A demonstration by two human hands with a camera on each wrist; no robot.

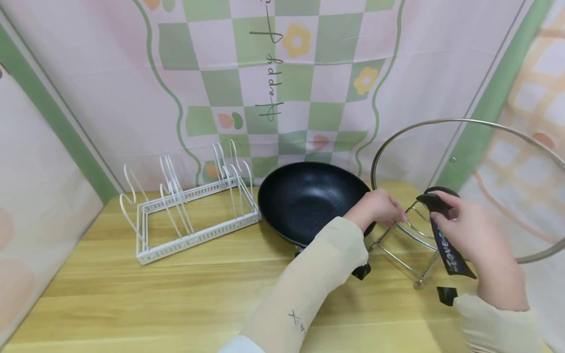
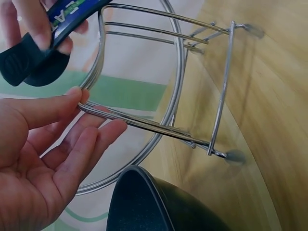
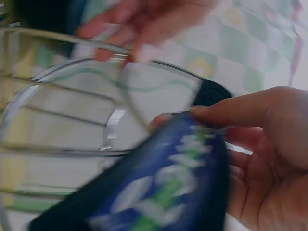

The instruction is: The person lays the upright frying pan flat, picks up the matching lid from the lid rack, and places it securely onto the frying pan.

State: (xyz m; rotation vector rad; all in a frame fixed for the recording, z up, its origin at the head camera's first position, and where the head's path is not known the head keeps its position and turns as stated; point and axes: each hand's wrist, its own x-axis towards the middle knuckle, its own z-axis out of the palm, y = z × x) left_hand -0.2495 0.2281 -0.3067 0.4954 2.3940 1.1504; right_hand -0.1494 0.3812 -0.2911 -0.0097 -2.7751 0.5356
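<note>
My right hand [image 1: 470,235] [image 3: 269,144] grips the black handle [image 1: 445,240] [image 2: 29,57] [image 3: 163,192], which carries a blue label, of a large glass lid [image 1: 507,196] [image 2: 180,86] [image 3: 72,120]. The lid stands on edge at the right, over a chrome wire stand [image 1: 399,255] [image 2: 221,86]. My left hand [image 1: 381,208] [image 2: 57,144] reaches across with straight fingers. Its fingertips [image 2: 79,96] touch the stand's upper wire. A black wok [image 1: 309,196] [image 2: 154,207] sits just left of the stand, partly under my left forearm.
A white slotted dish rack [image 1: 194,230] stands to the left of the wok. The wooden table [image 1: 154,294] stretches toward me in front of it. Pink and green checked cloth walls close in the back and both sides.
</note>
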